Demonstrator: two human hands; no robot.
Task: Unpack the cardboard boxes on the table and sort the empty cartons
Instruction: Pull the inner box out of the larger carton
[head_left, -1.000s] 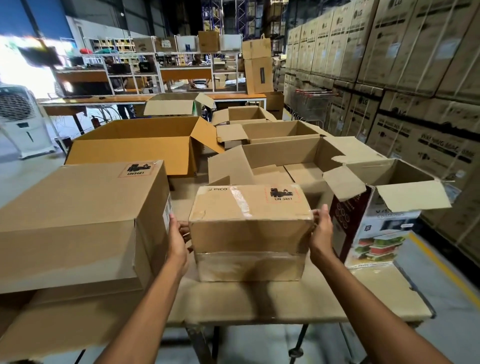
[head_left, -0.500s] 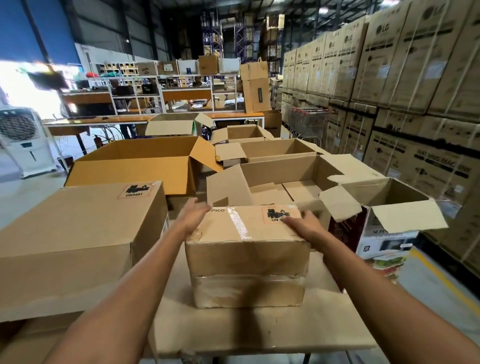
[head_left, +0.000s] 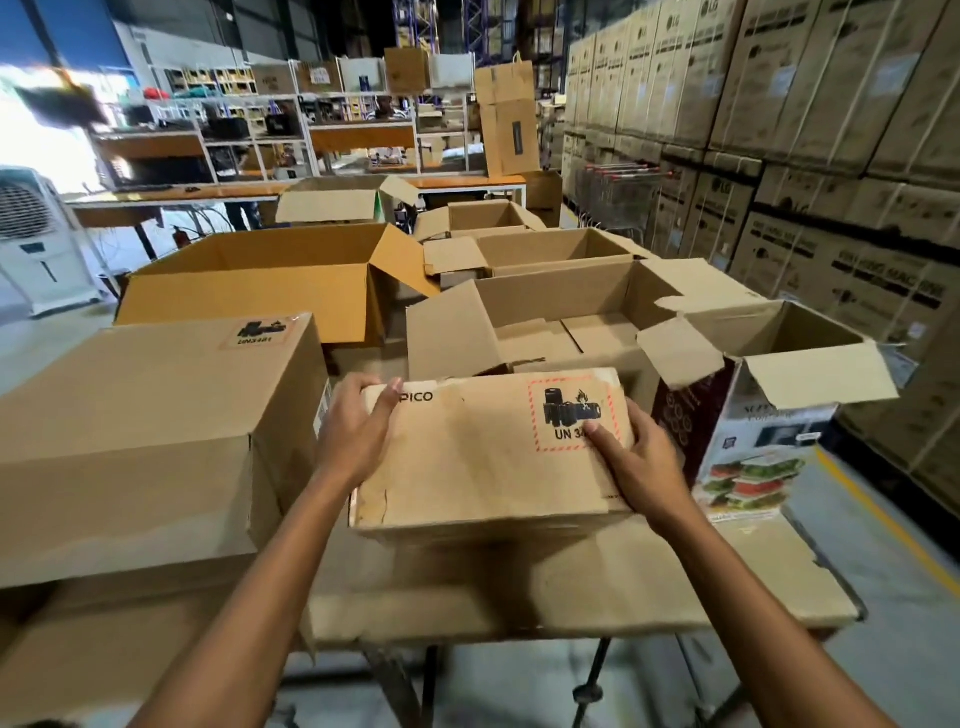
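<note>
A small closed cardboard box (head_left: 478, 457) marked PICO, with a red-bordered UN label, is tilted toward me above the table's near edge. My left hand (head_left: 358, 431) grips its upper left corner, thumb on the face and fingers curled over the top edge. My right hand (head_left: 634, 462) holds the right side, thumb across the label and fingers round the edge. A large closed carton (head_left: 145, 441) stands to the left. An open printed box (head_left: 763, 415) with food-container pictures stands to the right.
Several open empty cartons (head_left: 561, 322) fill the table behind, including a big orange-brown one (head_left: 260, 291). The table (head_left: 571, 603) is lined with flat cardboard. Stacked LG cartons (head_left: 779, 104) wall the right side. Shelving and an air cooler (head_left: 36, 239) stand far left.
The small box has been tipped up from flat so its labelled top faces me. Both hands moved from its sides to its top, then took hold of its upper edges.
</note>
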